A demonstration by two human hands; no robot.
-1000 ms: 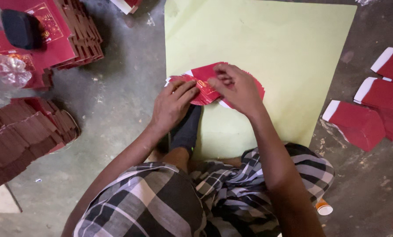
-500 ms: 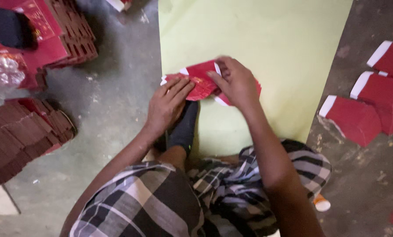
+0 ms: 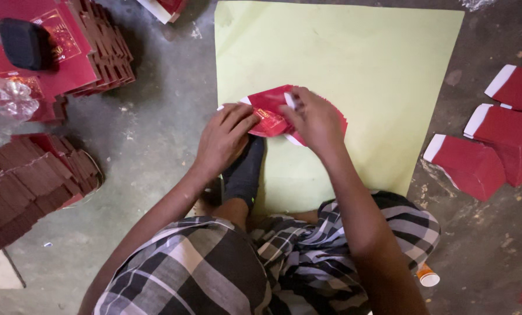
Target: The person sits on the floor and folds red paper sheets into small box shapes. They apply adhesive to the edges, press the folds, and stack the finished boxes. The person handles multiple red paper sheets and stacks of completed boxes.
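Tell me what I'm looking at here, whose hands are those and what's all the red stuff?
The camera sits on a person's head and looks down, so you see their own arms and checked clothes. They sit on a grey floor. The left hand and the right hand both press on a red paper piece with white edges, lying on a big pale green sheet. To the right lie three more red folded pieces. To the left are stacks of red paper and darker stacks. A black sock shows between the arms.
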